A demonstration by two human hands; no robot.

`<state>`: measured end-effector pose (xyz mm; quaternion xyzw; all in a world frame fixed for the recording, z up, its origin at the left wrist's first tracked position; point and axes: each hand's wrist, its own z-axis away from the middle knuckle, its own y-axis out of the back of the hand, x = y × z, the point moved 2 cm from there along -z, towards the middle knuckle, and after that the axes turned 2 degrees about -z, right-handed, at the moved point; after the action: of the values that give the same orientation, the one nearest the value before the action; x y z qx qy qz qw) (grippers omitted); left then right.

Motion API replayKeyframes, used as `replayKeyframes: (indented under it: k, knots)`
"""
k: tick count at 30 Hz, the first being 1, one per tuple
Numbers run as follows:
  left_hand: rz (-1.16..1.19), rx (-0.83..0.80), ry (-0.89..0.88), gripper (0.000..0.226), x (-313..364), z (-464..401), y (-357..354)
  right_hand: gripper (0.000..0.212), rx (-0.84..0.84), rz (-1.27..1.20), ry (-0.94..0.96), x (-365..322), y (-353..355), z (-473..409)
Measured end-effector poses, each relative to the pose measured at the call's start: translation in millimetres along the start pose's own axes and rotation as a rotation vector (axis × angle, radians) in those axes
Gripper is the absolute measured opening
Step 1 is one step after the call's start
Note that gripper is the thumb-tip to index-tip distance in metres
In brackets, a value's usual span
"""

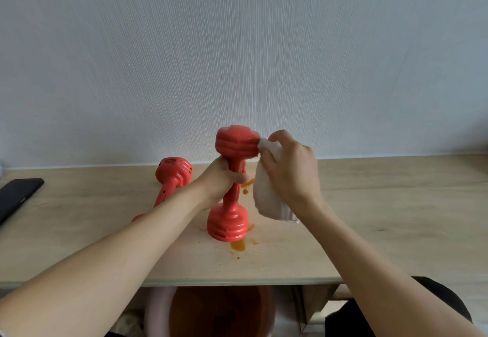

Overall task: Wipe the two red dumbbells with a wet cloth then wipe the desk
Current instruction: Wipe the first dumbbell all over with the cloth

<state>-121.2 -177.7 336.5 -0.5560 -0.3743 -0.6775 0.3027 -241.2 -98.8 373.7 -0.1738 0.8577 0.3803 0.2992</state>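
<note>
Smooth, seemingly plastic dumbbells [232, 178], soft white cloth [266, 194], matt wood-grain desk [383, 204].

One dumbbell [228, 186] stands upright on the counter [383, 218], centre, the left hand [220, 181] on its handle. The right hand [290, 167] holds a cloth [266, 194] against its top end, right side. A second dumbbell [171, 178] lies left and farther back. A phone [15, 196] lies at the far left edge. A basin [221, 313] sits beneath the counter.

second dumbbell [171, 178]: near head hidden behind left forearm | phone [18, 195]: cut off by left edge | basin [219, 310]: top hidden under desk [369, 204], bottom cut by lower edge | cloth [266, 191]: partly hidden by right hand [293, 170]
</note>
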Motion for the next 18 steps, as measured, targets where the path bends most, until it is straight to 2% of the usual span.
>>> replayKeyframes:
  k: [4, 12, 18]
  knots:
    - [0.001, -0.008, 0.006, 0.031, -1, 0, -3, 0.019, -0.007, -0.064, -0.073, 12, -1, -2]
    - [0.028, -0.025, 0.011, 0.031, -1, -2, 6, 0.022, -0.021, -0.036, 0.049, 0, -1, 12]
    - [0.031, -0.1, 0.022, 0.031, -2, -1, 6, 0.018, -0.035, -0.065, -0.026, 16, -5, -3]
